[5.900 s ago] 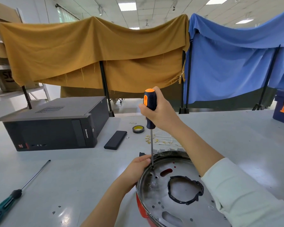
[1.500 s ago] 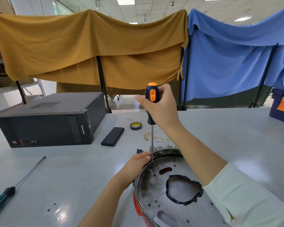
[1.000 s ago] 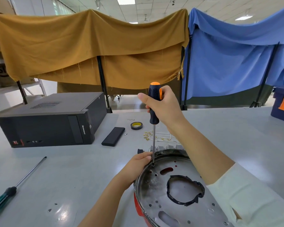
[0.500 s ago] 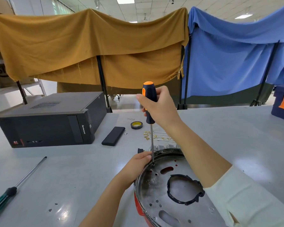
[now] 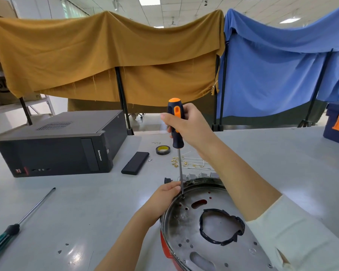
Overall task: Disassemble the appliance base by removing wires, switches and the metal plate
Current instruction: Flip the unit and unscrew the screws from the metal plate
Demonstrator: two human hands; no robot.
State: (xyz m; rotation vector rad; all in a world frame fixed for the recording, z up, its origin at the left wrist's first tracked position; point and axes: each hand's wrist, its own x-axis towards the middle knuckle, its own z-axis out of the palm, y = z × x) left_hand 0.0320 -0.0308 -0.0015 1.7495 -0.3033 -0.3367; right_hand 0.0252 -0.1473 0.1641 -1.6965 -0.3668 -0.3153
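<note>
"lenovo" runs vertically down the front panel of the black computer case (image 5: 63, 151), well left of the fingers; a cardboard box (image 5: 0, 90) beyond shows perhaps "SU".

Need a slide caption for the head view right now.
Right hand drives an orange-black screwdriver into the metal plate; left hand grips its rim.
</note>
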